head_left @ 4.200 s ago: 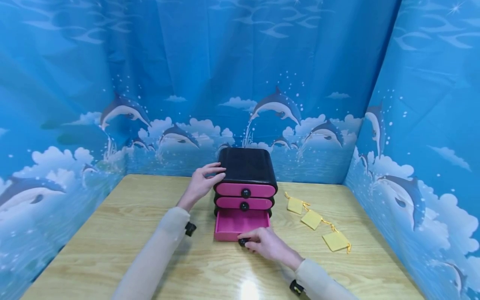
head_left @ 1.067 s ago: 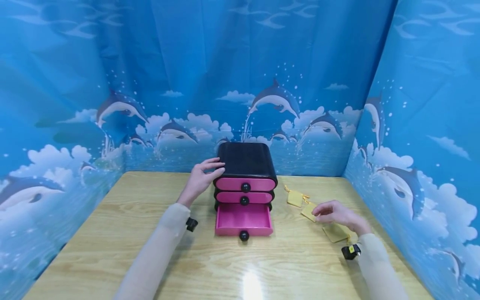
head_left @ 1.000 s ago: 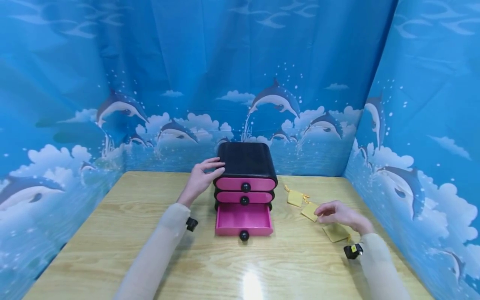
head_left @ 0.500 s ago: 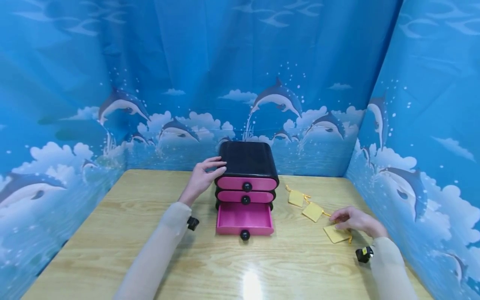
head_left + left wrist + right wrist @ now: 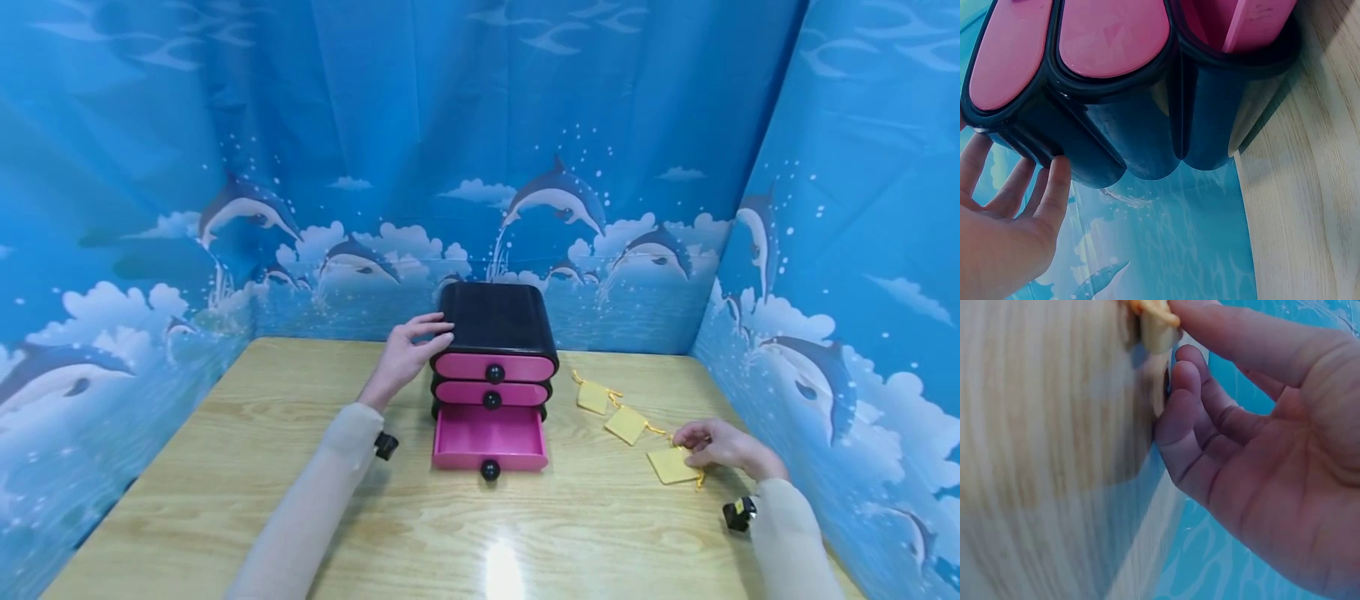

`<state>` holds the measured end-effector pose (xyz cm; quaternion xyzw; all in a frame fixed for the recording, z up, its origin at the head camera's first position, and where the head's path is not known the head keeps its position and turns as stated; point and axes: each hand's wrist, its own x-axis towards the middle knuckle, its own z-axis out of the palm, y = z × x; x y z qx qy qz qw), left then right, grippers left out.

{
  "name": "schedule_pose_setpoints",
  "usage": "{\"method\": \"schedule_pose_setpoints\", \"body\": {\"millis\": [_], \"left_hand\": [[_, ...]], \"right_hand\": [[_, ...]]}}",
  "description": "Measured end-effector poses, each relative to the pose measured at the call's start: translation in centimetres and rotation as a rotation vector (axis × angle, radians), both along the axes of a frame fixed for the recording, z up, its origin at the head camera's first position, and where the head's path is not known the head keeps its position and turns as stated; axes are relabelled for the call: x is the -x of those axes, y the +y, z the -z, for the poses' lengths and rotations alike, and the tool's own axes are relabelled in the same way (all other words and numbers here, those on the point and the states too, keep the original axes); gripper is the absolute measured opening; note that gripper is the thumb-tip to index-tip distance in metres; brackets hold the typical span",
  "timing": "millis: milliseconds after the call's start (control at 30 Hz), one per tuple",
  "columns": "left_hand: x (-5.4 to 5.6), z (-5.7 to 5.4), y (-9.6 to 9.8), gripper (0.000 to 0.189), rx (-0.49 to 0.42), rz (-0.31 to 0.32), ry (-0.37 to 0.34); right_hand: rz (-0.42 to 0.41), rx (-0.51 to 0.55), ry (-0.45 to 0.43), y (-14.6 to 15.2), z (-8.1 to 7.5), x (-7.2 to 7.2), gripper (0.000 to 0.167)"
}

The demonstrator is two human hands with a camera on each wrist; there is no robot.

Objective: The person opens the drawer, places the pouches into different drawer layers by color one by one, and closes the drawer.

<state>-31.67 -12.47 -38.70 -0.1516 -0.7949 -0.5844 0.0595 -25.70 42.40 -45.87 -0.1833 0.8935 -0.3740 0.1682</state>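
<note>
In the head view, a black mini drawer cabinet (image 5: 495, 321) with pink drawers stands mid-table. Its bottom drawer (image 5: 457, 461) is pulled out and bare inside. My left hand (image 5: 400, 360) rests against the cabinet's upper left side, fingers extended; the left wrist view shows fingertips (image 5: 1055, 181) on the black casing. My right hand (image 5: 723, 447) is at the nearest yellow drawstring pouch (image 5: 667, 467), thumb and fingertips over its corded edge. In the right wrist view the thumb (image 5: 1235, 331) meets the orange cord (image 5: 1159, 311); the index fingertip is hidden, so a pinch is unclear.
Two more yellow pouches, a middle one (image 5: 626, 425) and a far one (image 5: 592, 397), lie in a diagonal row right of the cabinet. The wooden table (image 5: 300, 500) ends at blue dolphin-print curtains (image 5: 375, 167) behind and at the sides.
Earlier my right hand held the bottom drawer's knob, with the drawer out. It has since let go, moved right, passed near the middle pouch and reached the nearest one. My left hand stays put.
</note>
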Motion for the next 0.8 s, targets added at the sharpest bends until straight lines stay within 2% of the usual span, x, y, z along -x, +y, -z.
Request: {"method": "schedule_pose_setpoints", "body": {"millis": [167, 400, 600, 800], "left_hand": [[0.0, 0.1, 0.0, 0.037, 0.0, 0.001, 0.017], [0.0, 0.0, 0.0, 0.036, 0.01, -0.01, 0.015], [-0.1, 0.0, 0.0, 0.037, 0.008, 0.0, 0.01], [-0.1, 0.1, 0.0, 0.038, 0.009, 0.001, 0.016]], "right_hand": [[0.024, -0.042, 0.0, -0.3, 0.0, 0.0, 0.034], [0.142, -0.087, -0.038, -0.9, -0.2, 0.1, 0.038], [0.205, -0.034, -0.082, -0.9, -0.4, 0.0, 0.042], [0.22, 0.067, -0.041, -1.5, -1.1, 0.0, 0.052]]}}
